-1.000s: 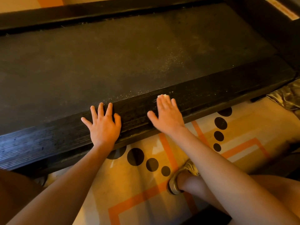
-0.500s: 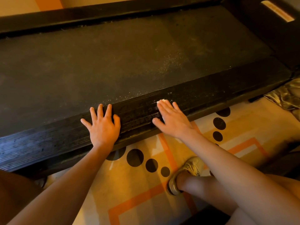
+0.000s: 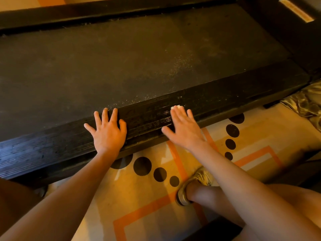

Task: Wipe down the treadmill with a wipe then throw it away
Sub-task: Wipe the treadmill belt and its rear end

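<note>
The black treadmill [image 3: 243, 91] lies low across the view, its dusty belt [image 3: 121, 63] behind a ribbed near side rail. My left hand [image 3: 107, 134] rests flat on that rail with fingers spread. My right hand [image 3: 184, 131] presses flat on the same rail further right, over a white wipe [image 3: 177, 107]. Only a small edge of the wipe shows past my fingertips; the rest is hidden under the palm.
A patterned rug [image 3: 156, 197] with orange lines and black dots lies in front of the treadmill. My foot in a light shoe [image 3: 196, 185] rests on it. Shiny crumpled fabric [image 3: 305, 105] sits at the right edge. The treadmill's front housing [image 3: 295, 23] rises at the upper right.
My right hand slid a little to the right and nearer along the side rail with the wipe under it. The left hand stayed in place.
</note>
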Demonstrator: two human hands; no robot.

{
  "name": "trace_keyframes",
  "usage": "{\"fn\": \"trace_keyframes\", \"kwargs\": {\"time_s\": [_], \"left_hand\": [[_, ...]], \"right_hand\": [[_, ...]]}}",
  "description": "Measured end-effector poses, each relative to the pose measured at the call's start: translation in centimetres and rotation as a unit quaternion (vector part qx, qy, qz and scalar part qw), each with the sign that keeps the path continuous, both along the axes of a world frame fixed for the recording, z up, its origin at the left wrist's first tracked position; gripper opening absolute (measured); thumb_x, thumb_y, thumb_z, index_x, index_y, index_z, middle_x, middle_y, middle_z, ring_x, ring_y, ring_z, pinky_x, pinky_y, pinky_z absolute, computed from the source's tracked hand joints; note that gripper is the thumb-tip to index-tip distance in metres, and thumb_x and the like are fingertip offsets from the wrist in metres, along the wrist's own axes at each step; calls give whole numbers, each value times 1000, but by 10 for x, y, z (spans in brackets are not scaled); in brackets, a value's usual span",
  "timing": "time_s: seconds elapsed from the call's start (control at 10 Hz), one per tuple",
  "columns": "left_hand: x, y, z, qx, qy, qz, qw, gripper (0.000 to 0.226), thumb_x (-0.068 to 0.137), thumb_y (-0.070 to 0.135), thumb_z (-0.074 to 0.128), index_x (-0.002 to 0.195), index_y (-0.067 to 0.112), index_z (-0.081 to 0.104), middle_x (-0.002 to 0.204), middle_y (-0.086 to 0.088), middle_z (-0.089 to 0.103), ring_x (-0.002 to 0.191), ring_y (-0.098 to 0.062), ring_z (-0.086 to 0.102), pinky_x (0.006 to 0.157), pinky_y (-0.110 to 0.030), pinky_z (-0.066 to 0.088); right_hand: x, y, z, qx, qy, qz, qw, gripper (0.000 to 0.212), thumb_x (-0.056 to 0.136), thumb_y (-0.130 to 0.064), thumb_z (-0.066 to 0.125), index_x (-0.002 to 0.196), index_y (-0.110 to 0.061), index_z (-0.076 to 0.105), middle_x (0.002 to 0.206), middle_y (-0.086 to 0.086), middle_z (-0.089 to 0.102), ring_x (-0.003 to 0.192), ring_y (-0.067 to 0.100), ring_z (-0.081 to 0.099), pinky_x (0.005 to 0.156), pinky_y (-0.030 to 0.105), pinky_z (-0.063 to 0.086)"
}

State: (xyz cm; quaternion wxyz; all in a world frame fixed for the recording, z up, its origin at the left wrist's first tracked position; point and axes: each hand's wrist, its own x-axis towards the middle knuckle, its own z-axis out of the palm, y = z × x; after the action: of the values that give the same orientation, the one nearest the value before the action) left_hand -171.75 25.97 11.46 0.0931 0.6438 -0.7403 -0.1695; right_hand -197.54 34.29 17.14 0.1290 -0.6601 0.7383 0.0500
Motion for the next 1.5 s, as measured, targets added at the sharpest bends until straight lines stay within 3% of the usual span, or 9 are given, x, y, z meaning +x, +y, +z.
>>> {"fn": "trace_keyframes", "kwargs": {"time_s": [0.1, 0.3, 0.5, 0.6, 0.8, 1.0, 1.1, 1.4, 1.5], "left_hand": [[2, 0, 0, -1, -3, 3, 1000, 57, 108, 50, 27, 161, 30, 26, 169, -7, 21, 157, -35, 3, 117, -72, -1], [1, 0, -1, 0, -2, -2, 1000, 56, 108, 50, 28, 160, 30, 26, 168, -7, 21, 157, -35, 3, 117, -72, -1], [2, 0, 0, -2, -6, 1, 1000, 56, 108, 49, 29, 160, 30, 26, 168, -7, 21, 157, -35, 4, 117, -73, 0], [1, 0, 1, 1, -9, -1, 1000, 56, 108, 50, 28, 161, 31, 26, 168, -7, 21, 157, -35, 3, 117, -72, 0], [2, 1, 3, 0, 0, -2, 1000, 56, 108, 48, 29, 160, 30, 26, 168, -8, 21, 157, -35, 3, 117, -73, -1], [1, 0, 5, 3, 6, -2, 1000, 56, 108, 48, 28, 161, 30, 26, 168, -7, 20, 157, -35, 3, 118, -73, -1], [2, 1, 4, 3, 1, 1, 1000, 56, 108, 48, 28, 161, 30, 26, 168, -7, 20, 157, -34, 3, 118, -73, -1], [0, 0, 4, 3, -3, 5, 1000, 56, 108, 49, 27, 161, 31, 25, 169, -6, 19, 158, -33, 2, 119, -71, -2], [0, 1, 3, -1, 0, 2, 1000, 56, 108, 48, 28, 160, 30, 27, 168, -6, 21, 157, -33, 4, 119, -72, -1]], "right_hand": [[23, 24, -9, -6, -27, 68, 997, 83, 102, -66, 25, 165, -17, 1, 172, 1, -7, 157, 16, -14, 129, 43, -3], [-14, 3, 3, 0, 0, -40, 999, 80, 104, -64, 24, 165, -16, 3, 173, 3, -2, 158, 18, -8, 129, 45, -1], [6, 30, -6, -12, -20, 42, 999, 79, 104, -62, 27, 165, -18, 2, 172, 0, -5, 157, 14, -12, 129, 42, -2], [-18, 21, -1, -26, -6, -45, 999, 78, 105, -62, 23, 165, -17, 4, 173, 1, -1, 158, 16, -8, 128, 39, -5], [20, 40, -13, -26, -46, 39, 998, 78, 104, -63, 24, 165, -18, 6, 172, 0, -1, 157, 13, -10, 129, 39, -3], [-6, 20, -5, -31, -11, -39, 999, 80, 102, -65, 16, 165, -15, 7, 173, 4, 2, 159, 18, -5, 129, 42, 0], [22, 36, -11, -29, -60, 25, 997, 84, 99, -67, 13, 165, -15, 9, 173, 2, 2, 158, 16, -7, 129, 42, 0], [22, -38, -12, -23, -2, 51, 998, 80, 105, -63, 20, 165, -12, 6, 173, 6, 1, 159, 20, -5, 128, 40, -4], [-6, -57, -8, -23, 7, -14, 1000, 81, 105, -64, 19, 164, -10, 7, 173, 8, 2, 159, 22, -4, 128, 42, -3]]}}
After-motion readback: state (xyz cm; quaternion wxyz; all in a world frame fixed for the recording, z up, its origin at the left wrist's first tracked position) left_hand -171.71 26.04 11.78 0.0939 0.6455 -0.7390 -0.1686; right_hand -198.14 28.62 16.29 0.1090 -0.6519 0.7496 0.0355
